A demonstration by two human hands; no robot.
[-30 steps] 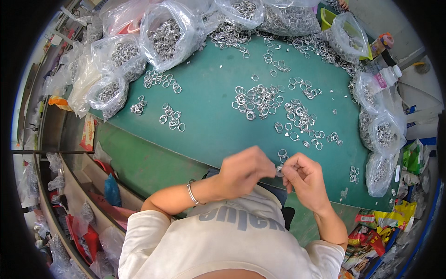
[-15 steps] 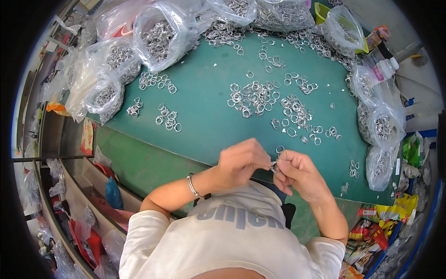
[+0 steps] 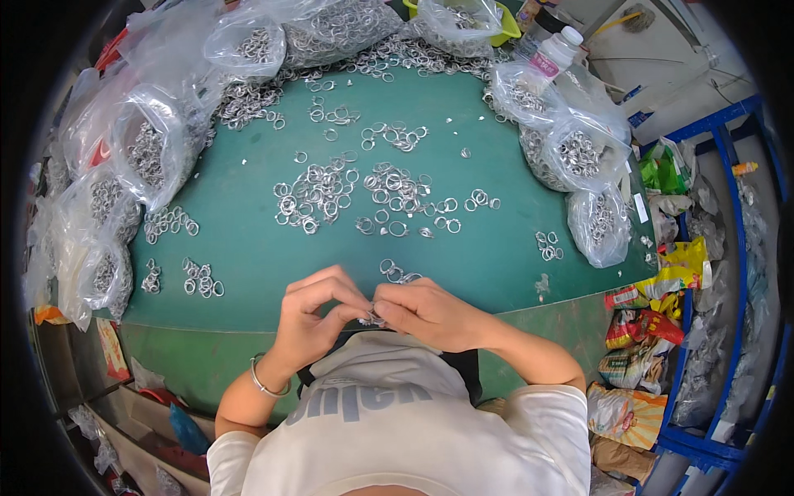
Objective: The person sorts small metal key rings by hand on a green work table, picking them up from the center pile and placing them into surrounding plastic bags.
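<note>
My left hand [image 3: 318, 318] and my right hand [image 3: 426, 312] meet at the near edge of the green table [image 3: 248, 264], fingertips pinched together on a small metal ring [image 3: 372, 318] held between them. Just beyond my fingers lie a few loose rings [image 3: 394, 270]. A larger scatter of metal rings [image 3: 318, 192] covers the middle of the table. A thin bracelet sits on my left wrist.
Clear plastic bags full of rings line the left [image 3: 149, 153], back [image 3: 335, 25] and right [image 3: 579, 153] sides of the table. A white bottle [image 3: 552, 51] stands at the back right. Coloured packets [image 3: 653, 314] and a blue rack [image 3: 728, 273] are on the right.
The view has swung, so the table and bags sit differently in the picture. My two hands stay pressed together on the small ring, working it with the fingertips.
</note>
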